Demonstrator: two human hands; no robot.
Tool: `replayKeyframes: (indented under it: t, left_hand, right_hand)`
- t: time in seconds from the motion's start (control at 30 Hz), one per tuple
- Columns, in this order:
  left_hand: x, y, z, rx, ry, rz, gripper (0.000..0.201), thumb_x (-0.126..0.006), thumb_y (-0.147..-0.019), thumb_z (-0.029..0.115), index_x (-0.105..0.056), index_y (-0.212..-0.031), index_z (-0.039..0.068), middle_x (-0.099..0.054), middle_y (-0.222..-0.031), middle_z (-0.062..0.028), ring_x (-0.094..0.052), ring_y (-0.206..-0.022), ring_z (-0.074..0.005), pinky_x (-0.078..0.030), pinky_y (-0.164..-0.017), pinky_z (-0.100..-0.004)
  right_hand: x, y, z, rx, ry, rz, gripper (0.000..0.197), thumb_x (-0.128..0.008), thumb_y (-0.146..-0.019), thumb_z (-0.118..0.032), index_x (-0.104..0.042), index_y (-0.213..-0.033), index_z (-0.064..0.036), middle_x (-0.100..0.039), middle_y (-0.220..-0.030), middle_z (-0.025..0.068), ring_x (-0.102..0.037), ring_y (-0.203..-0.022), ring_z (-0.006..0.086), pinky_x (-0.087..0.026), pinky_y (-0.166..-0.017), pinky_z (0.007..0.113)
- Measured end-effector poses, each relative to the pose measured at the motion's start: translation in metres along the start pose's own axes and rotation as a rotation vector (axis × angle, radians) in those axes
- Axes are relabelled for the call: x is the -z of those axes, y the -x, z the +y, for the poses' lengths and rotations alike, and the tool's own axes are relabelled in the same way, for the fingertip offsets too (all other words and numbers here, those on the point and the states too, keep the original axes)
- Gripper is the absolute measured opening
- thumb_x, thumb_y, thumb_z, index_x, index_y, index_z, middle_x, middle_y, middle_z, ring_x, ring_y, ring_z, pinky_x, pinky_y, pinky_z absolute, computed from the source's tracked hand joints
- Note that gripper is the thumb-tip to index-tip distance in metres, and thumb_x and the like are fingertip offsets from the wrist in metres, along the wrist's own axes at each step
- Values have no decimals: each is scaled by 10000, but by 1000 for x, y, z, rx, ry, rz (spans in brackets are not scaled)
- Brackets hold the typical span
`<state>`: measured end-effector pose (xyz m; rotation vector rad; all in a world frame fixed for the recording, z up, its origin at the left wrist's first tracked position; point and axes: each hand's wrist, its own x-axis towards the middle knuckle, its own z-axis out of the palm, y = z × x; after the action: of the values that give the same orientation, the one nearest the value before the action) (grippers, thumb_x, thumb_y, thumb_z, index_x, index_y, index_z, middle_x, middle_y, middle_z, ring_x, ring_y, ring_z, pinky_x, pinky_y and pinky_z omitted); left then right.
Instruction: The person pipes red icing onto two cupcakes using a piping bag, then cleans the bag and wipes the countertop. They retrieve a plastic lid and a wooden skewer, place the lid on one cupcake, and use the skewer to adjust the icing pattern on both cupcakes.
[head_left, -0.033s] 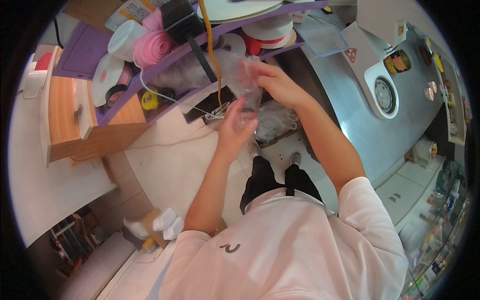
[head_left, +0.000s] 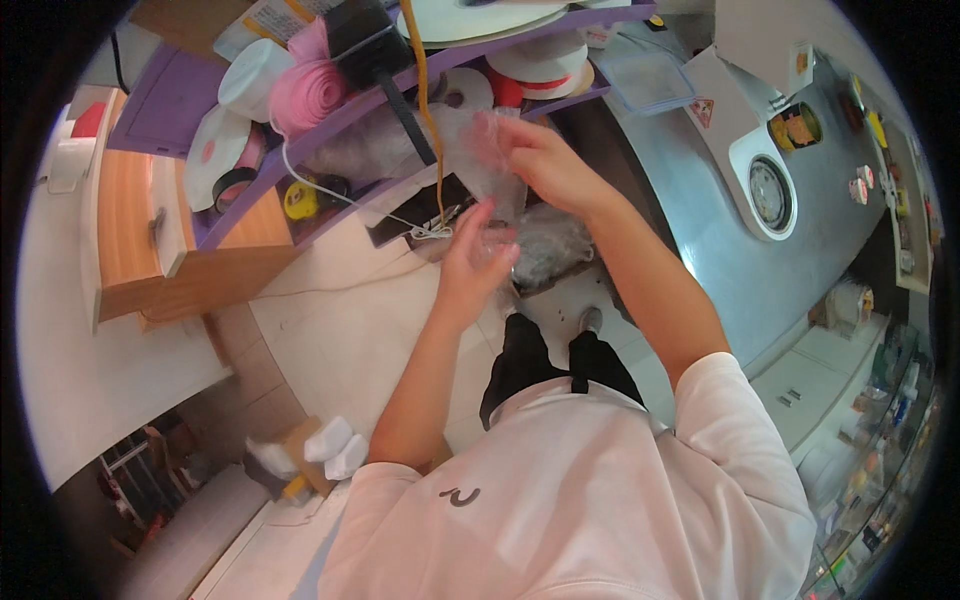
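"What's closest?"

"The wearer's white shirt (head_left: 580, 500), then both arms reaching forward."

"And the left hand (head_left: 466, 272)?"

"Palm curved, thumb and fingers apart, with clear plastic film (head_left: 508, 196) right beside its fingers. I can't tell whether it has a grip."

"The right hand (head_left: 545, 168)?"

"A little farther forward, fingers bent and blurred where the film overlaps them (see-through stuff, hard to trace). It touches the film; how firmly it's closed on it, I can't tell."

"So where is the film?"

"Between and in front of the hands, before the purple shelf (head_left: 372, 102). That shelf bears a pink roll (head_left: 305, 92) and, lower down, a yellow tape measure (head_left: 299, 200)."

"Off to the right?"

"A metal counter (head_left: 690, 215), with a white appliance (head_left: 745, 150) and an open tin (head_left: 796, 127) on it."

"And farthest down?"

"Crumpled clear plastic (head_left: 552, 243) below the hands, then the pale tiled floor (head_left: 345, 335)."
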<state>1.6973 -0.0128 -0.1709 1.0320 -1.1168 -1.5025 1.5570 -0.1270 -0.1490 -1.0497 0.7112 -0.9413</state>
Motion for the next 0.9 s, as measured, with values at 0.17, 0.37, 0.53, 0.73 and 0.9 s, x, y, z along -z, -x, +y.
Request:
replayKeyframes:
  t: [0.17,0.37,0.53,0.73,0.9]
  left_hand:
    - [-4,-1,-2,34,-38,-17,605,-597,-788,78,-301,-1312,11,-303,-1311,-85,-487,-1049,-202,-429,-817,-296]
    - [-8,-6,2,-4,-150,-57,612,-613,-781,89,-316,-1315,41,-290,-1322,-90,-487,-1043,-182,-433,-829,-299]
    - [-5,-11,0,-25,-175,-90,649,-660,-753,228,-349,-1287,30,-353,-1284,-101,-481,-1038,-192,-397,-880,-306]
    - [8,-3,7,1,-153,-122,579,-637,-781,175,-365,-1283,73,-457,-1202,-75,-498,-964,-149,-404,-857,-307]
    - [37,14,-6,122,-64,-48,542,-621,-798,175,-373,-1269,75,-476,-1183,-79,-499,-949,-139,-418,-833,-289]
  right_hand:
    - [-9,-35,12,-109,-332,67,272,-478,-850,-97,-502,-1086,36,-560,-1020,100,-537,-962,187,-427,-835,294]
    - [8,-44,17,-243,84,78,207,-499,-840,-125,-559,-990,4,-555,-932,37,-518,-841,116,-411,-732,234]
    - [9,-65,31,160,851,-78,261,-458,-771,-34,-563,-1008,-7,-538,-759,27,-427,-632,87,-374,-569,238]
    - [13,-99,32,328,1073,-112,142,-504,-794,-138,-545,-874,-28,-575,-768,103,-573,-695,216,-456,-624,309]
    - [-3,-104,41,543,1695,-103,250,-514,-784,-241,-549,-945,-54,-580,-941,174,-577,-870,310,-481,-711,400]
